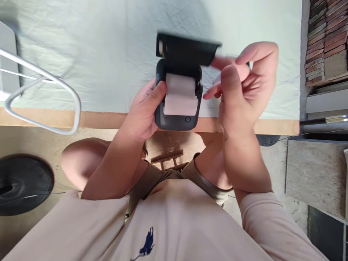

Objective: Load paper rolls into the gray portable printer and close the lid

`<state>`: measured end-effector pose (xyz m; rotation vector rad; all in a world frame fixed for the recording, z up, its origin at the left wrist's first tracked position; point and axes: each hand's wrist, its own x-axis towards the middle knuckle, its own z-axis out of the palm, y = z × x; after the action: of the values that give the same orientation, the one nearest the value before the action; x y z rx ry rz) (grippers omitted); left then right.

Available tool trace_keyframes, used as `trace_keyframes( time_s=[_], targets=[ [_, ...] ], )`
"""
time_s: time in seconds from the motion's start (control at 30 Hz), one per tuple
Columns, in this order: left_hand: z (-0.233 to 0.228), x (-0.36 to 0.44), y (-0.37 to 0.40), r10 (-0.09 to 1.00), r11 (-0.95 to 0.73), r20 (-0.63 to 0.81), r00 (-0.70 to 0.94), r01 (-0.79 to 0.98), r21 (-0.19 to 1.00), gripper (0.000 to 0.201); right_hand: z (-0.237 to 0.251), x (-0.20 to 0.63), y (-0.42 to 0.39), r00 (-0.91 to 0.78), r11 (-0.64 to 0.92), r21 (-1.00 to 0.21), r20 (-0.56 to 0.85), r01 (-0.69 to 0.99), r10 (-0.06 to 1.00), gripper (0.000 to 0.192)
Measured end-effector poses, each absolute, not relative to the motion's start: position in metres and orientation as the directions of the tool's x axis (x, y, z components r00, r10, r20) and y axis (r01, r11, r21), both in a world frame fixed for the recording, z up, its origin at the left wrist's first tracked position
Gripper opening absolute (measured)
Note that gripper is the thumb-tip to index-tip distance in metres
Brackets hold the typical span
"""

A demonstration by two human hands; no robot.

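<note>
Seen from above, a seated person in a beige long-sleeved shirt holds a small dark grey label printer (178, 96) over the near edge of a worktop (108, 118) covered with a pale green cloth (95, 54). The left hand (144, 110) wraps the printer's left side, thumb pressed on its upper left corner and fingers curled out of sight beneath it, so the device is gripped firmly. The printer's lid (187, 49) is swung open and stands up at the far end, blurred. Inside the open bay sits a white paper roll (181, 93), its loose end lying flat towards the person, just above a small round button on the front. The right hand (244, 83) hovers just beside the printer's right side, fingers loosely curled and partly apart; its fingertips are near the lid's right end (whether they touch it, or pinch anything, cannot be told through the blur). A bent white metal frame (43, 94) lies on the left of the worktop, well apart from the printer. A black round object (24, 183) rests on the floor at left, and stacked bricks (324, 36) show at the upper right.
</note>
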<state>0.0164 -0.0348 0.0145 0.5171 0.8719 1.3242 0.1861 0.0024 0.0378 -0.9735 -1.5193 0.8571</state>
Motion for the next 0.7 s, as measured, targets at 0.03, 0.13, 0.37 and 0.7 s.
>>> trace_keyframes(
  time_s=[0.03,0.13,0.37,0.7],
  targets=[
    [0.013,0.016,-0.035,0.977,0.182,-0.213,0.022,-0.616,0.766,0.028,0.04,0.185,0.001,-0.068,0.413,-0.896,0.408,0.165,0.911,0.029],
    [0.01,0.016,-0.035,0.988,0.149,-0.142,0.062,-0.631,0.762,0.021,0.047,0.186,-0.002,-0.103,0.444,-0.828,0.437,0.343,0.894,0.025],
    [0.012,0.014,-0.038,0.986,0.166,-0.154,0.07,-0.589,0.791,0.024,0.062,0.192,0.002,-0.474,0.546,-0.419,0.272,0.725,0.838,0.031],
    [0.014,0.015,-0.041,0.989,0.148,-0.138,0.059,-0.531,0.834,0.019,0.071,0.202,-0.003,-0.391,0.518,-0.691,0.351,0.504,0.851,0.033]
  ],
)
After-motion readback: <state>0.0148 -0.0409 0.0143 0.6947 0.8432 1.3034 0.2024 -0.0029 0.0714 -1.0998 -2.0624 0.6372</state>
